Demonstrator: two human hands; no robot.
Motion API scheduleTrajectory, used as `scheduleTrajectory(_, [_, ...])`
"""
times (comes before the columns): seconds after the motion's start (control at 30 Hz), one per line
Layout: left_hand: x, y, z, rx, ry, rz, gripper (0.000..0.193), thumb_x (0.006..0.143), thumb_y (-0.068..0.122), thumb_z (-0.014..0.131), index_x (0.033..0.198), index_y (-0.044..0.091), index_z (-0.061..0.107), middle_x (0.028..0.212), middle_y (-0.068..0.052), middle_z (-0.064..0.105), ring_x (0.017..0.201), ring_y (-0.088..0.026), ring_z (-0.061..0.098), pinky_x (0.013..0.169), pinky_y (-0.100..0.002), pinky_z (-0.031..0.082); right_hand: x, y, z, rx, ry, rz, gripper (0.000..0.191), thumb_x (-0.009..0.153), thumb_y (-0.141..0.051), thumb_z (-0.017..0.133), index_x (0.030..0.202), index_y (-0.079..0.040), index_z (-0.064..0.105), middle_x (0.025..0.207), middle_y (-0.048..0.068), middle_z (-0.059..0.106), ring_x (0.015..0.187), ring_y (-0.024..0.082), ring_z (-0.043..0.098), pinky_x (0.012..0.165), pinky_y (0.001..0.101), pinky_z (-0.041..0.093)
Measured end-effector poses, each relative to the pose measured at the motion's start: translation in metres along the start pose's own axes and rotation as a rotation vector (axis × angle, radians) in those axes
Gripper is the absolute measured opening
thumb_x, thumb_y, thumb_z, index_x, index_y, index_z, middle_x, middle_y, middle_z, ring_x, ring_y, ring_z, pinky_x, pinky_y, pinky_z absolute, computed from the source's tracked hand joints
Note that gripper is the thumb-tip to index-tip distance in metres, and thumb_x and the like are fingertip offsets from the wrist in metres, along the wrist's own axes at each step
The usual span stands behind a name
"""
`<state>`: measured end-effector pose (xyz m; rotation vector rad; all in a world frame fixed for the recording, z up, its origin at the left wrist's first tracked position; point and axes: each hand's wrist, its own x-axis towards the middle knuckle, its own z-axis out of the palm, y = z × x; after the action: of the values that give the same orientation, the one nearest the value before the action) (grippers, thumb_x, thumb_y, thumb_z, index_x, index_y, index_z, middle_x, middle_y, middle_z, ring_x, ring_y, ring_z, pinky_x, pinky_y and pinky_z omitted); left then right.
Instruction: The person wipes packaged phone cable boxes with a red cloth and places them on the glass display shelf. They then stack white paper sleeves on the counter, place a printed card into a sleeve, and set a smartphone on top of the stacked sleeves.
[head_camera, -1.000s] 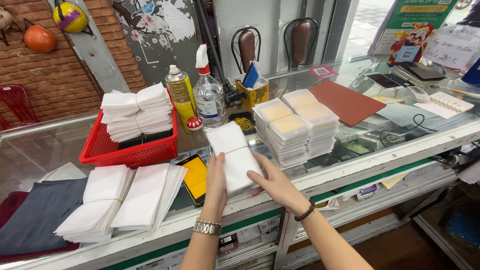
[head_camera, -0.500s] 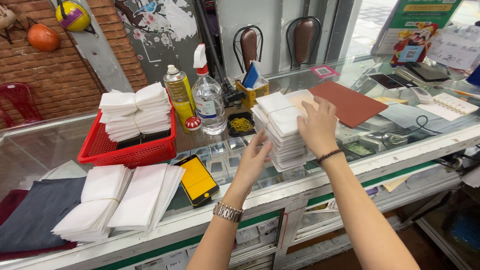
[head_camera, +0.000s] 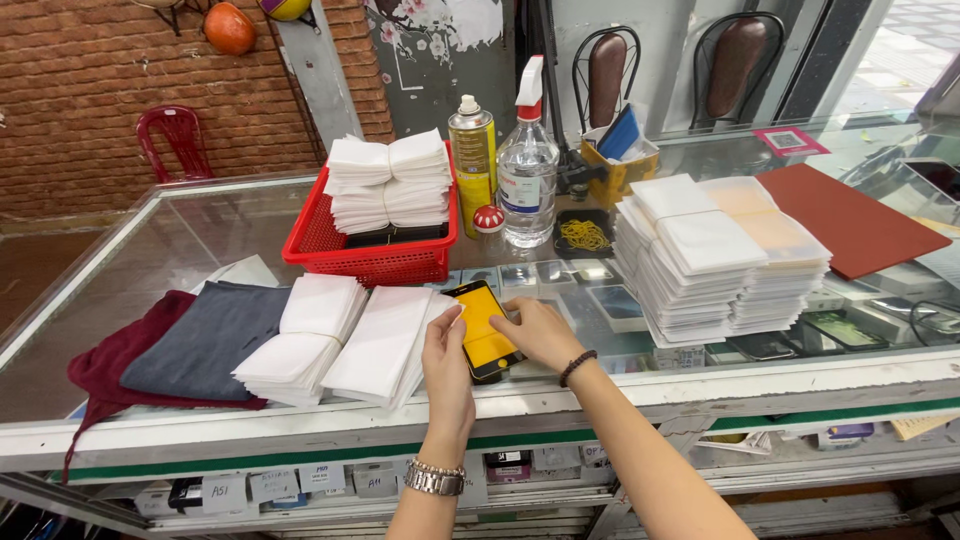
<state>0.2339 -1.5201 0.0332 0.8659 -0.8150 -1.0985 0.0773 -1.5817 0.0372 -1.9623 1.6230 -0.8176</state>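
— Both hands are on that yellow-faced phone (head_camera: 483, 328), lying flat on the glass bench (head_camera: 180, 250). Left hand (head_camera: 446, 362) has its fingers along the phone's left edge; right hand (head_camera: 540, 332) touches the right edge, fingers bent.

— Clamped on it?

— Not lifted, as far as I can tell. The fingertips bracket it from both sides, hands close together, with the phone between them. Neither one is wrapped around it.

— How would it handle?

— I'd judge it thin, rigid and light, with a slick face, sitting on slick glass. It probably slides before it lifts. Likely fragile too, so the long edges are the places to pinch, not the face.

— What's around?

— Just left of the left hand, fanned stacks of white sleeves (head_camera: 345, 340) and folded grey and maroon cloths (head_camera: 190, 345). Beyond the hands, a red basket (head_camera: 375, 260) of white packets, a spray can (head_camera: 473, 160) and a clear spray bottle (head_camera: 527, 175). Right of the right hand, tall banded piles of flat packets (head_camera: 715, 260).
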Motion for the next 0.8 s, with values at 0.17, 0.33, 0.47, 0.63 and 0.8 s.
scheduleTrajectory(0.17, [0.010, -0.002, -0.010, -0.099, 0.009, -0.122, 0.043, 0.099, 0.022, 0.054, 0.138, 0.002, 0.052, 0.140, -0.016, 0.053, 0.125, -0.020, 0.054, 0.101, -0.036, 0.047, 0.009, 0.009, 0.007, 0.522, -0.086, 0.087, 0.046, 0.089, -0.022, 0.074, 0.128, 0.002, 0.067, 0.106, 0.014, 0.073, 0.096, 0.022, 0.069, 0.084, 0.0337, 0.054])
scheduleTrajectory(0.33, [0.003, -0.012, 0.014, -0.132, 0.048, -0.121, 0.056, 0.094, 0.023, 0.061, 0.144, 0.010, 0.038, 0.150, -0.011, 0.043, 0.131, -0.022, 0.051, 0.105, -0.039, 0.045, -0.019, 0.010, -0.024, 0.948, -0.008, 0.136, 0.047, 0.088, -0.012, 0.073, 0.131, 0.003, 0.063, 0.110, 0.008, 0.071, 0.101, 0.015, 0.067, 0.087, 0.0277, 0.054])
scheduleTrajectory(0.47, [0.021, -0.006, 0.027, -0.487, -0.129, -0.462, 0.058, 0.096, 0.033, 0.061, 0.145, 0.007, 0.042, 0.140, -0.015, 0.055, 0.125, -0.029, 0.056, 0.103, -0.045, 0.046, -0.050, -0.009, -0.042, 1.119, -0.077, 0.173, 0.044, 0.088, -0.013, 0.071, 0.130, -0.006, 0.060, 0.116, 0.006, 0.070, 0.105, 0.014, 0.067, 0.088, 0.0285, 0.054])
scheduleTrajectory(0.63, [0.041, 0.003, 0.028, -0.674, -0.459, -0.586, 0.054, 0.092, 0.030, 0.051, 0.137, 0.001, 0.052, 0.129, -0.017, 0.069, 0.115, -0.032, 0.068, 0.100, -0.048, 0.055, -0.077, -0.033, -0.054, 0.588, 0.250, -0.105, 0.028, 0.094, -0.018, 0.070, 0.120, -0.006, 0.068, 0.112, 0.010, 0.072, 0.105, 0.019, 0.066, 0.087, 0.0313, 0.052])
scheduleTrajectory(0.8, [0.050, -0.008, 0.028, -0.711, -0.588, -0.646, 0.048, 0.098, 0.034, 0.055, 0.121, -0.007, 0.064, 0.109, -0.017, 0.071, 0.090, -0.030, 0.068, 0.082, -0.043, 0.058, -0.081, -0.045, -0.062, 0.063, 0.149, -0.517, 0.018, 0.092, -0.018, 0.071, 0.106, -0.007, 0.067, 0.105, 0.010, 0.067, 0.104, 0.024, 0.068, 0.092, 0.0347, 0.053])
